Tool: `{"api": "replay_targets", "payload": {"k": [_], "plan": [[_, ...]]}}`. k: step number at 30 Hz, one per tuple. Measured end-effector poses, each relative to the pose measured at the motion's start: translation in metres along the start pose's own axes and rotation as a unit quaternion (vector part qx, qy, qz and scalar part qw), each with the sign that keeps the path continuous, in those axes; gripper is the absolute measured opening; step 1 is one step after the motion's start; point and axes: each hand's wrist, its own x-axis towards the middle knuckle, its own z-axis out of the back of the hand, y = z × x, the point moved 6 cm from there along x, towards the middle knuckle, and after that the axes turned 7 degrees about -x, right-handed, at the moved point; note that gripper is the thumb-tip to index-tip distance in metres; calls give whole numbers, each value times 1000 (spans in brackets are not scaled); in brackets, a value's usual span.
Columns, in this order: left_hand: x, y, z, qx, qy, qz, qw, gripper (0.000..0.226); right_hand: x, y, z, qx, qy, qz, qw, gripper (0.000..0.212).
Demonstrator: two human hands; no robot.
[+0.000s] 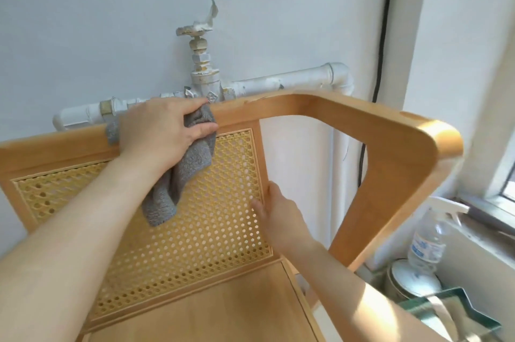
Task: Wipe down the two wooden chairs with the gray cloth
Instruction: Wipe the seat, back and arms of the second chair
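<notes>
A light wooden chair (320, 110) with a woven cane back panel (211, 230) fills the view, seen from above. My left hand (164, 132) presses the gray cloth (181, 180) onto the top rail of the backrest, and the cloth's loose end hangs down over the cane. My right hand (276, 210) grips the upright wooden strip at the right edge of the cane panel. The curved armrest (418, 146) bends forward on the right. Only one chair is in view.
White pipes with a valve (200, 63) run along the wall just behind the backrest. At the right stand a spray bottle (426, 238), stacked dishes (409, 283) and a green-edged object (457, 311) under a window sill (487, 216).
</notes>
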Motion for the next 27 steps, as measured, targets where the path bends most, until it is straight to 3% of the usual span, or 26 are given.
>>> {"api": "replay_targets", "payload": {"k": [5, 8, 12, 14, 18, 21, 23, 27], "plan": [[24, -88, -47, 20, -37, -110, 993, 41, 5, 6, 10, -42, 13, 3, 999, 24], [20, -105, -66, 66, -68, -162, 982, 47, 6, 5, 12, -31, 17, 8, 999, 22], [-28, -69, -81, 181, -48, -337, 923, 49, 6, 5, 11, -18, 13, 11, 1000, 22], [-52, -53, -89, 210, -13, -386, 898, 49, 7, 3, 10, -17, 8, 10, 1000, 19], [-92, -51, -129, 228, 57, -378, 896, 49, 6, 1, 9, -46, 4, 30, 998, 20], [-96, -49, -131, 240, 85, -435, 864, 52, 6, -5, 4, -62, 11, 30, 998, 24], [-71, -48, -107, 253, 52, -425, 867, 53, 8, -8, 2, -43, 14, 17, 999, 13], [-37, -52, -75, 240, -56, -300, 922, 58, 6, -7, 4, -12, 24, 3, 1000, 12]]}}
